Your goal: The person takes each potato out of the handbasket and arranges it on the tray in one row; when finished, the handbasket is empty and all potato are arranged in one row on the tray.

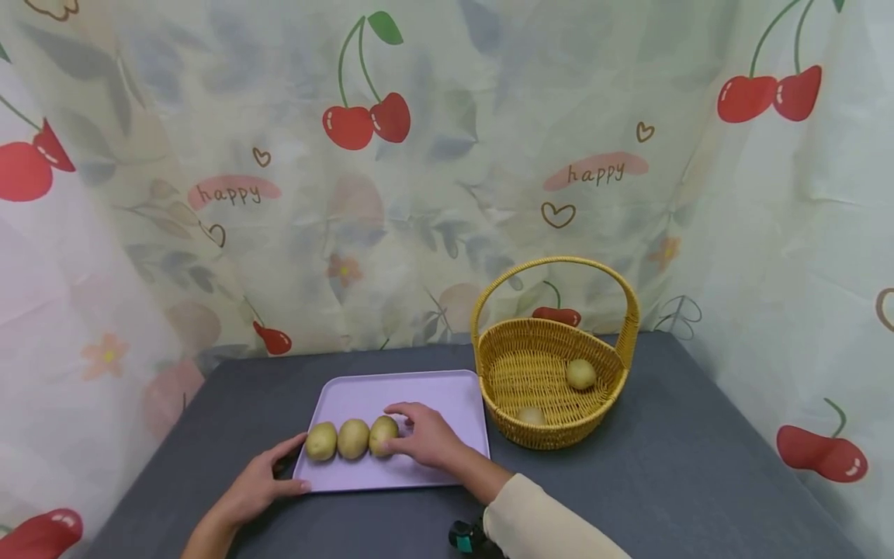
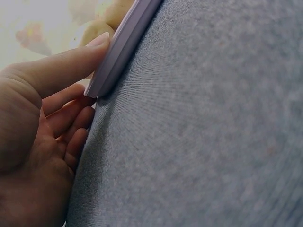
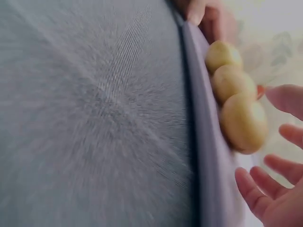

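Observation:
Three potatoes stand in a row on the left part of a lilac tray (image 1: 440, 392): a left one (image 1: 321, 442), a middle one (image 1: 353, 439) and a right one (image 1: 382, 436). My left hand (image 1: 254, 485) holds the tray's near left corner, thumb on the rim and fingers bent at the side, as the left wrist view shows. Beside the right potato is my right hand (image 1: 427, 439), its thumb and fingers spread around the potato's right side. In the right wrist view those fingers (image 3: 255, 194) are parted and hold nothing.
Right of the tray stands a wicker basket (image 1: 552, 439) with a tall arched handle. Inside lie a potato (image 1: 581, 374) and a paler round one (image 1: 531, 416) near the front wall. Grey cloth (image 1: 670, 481) covers the table; a printed curtain (image 1: 447, 194) hangs behind.

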A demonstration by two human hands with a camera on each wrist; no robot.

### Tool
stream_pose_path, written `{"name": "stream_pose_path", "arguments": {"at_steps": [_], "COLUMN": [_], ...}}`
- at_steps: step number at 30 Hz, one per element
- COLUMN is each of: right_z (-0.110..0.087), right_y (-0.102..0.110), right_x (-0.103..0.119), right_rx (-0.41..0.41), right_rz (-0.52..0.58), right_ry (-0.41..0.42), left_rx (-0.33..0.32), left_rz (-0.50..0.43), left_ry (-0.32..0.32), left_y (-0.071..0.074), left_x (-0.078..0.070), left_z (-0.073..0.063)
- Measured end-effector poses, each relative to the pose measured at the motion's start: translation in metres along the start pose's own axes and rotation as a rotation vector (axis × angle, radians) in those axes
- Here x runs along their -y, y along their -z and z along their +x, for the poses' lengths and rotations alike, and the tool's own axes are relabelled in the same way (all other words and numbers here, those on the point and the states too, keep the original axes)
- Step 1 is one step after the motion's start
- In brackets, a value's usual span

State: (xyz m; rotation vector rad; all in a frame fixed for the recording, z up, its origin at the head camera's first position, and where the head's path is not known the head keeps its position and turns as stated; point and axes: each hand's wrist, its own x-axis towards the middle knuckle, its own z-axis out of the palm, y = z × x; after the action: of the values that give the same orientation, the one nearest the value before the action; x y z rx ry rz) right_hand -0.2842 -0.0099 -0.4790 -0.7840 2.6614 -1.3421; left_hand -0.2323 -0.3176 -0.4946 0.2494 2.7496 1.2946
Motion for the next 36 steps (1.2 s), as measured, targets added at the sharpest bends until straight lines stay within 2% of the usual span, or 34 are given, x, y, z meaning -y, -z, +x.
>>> {"name": "stream_pose_path", "arguments": {"at_steps": [6,10,15,19,23,28,33,36], "right_z": [-0.02,-0.033,-0.046,-0.053,-0.053,-0.044,-0.03,-0.021], "right_y": [0.041,0.075,0.115,0.146,0.177,0.206,0.219,0.22], "right_x": [0.017,0.024,0.021,0.017,0.016,0.004,-0.019,-0.032], "right_rx": [0.114,0.246,0.436,0.497,0.516,0.484,0.449,0.456], "right_rz": [0.026,0.054,0.085,0.098,0.09,0.067,0.04,0.016], "right_ry": [0.078,0.152,0.2,0.207,0.166,0.054,-0.072,-0.15], "left_rx": [0.001,-0.006,-0.007,-0.004,0.0,0.006,-0.007,-0.011], "left_rz": [0.002,-0.004,0.009,0.008,-0.005,-0.011,-0.009,-0.007], "left_ry": [-0.002,-0.009,-0.009,0.001,0.012,0.019,0.0,-0.008], "left_y": [0.001,0.001,0.0,-0.001,-0.001,-0.002,-0.001,-0.001], "left_x": [-0.001,-0.001,-0.001,-0.001,-0.001,0.0,0.0,0.002], "left_z": [0.0,0.001,0.001,0.001,0.0,0.0,0.0,-0.002]}}
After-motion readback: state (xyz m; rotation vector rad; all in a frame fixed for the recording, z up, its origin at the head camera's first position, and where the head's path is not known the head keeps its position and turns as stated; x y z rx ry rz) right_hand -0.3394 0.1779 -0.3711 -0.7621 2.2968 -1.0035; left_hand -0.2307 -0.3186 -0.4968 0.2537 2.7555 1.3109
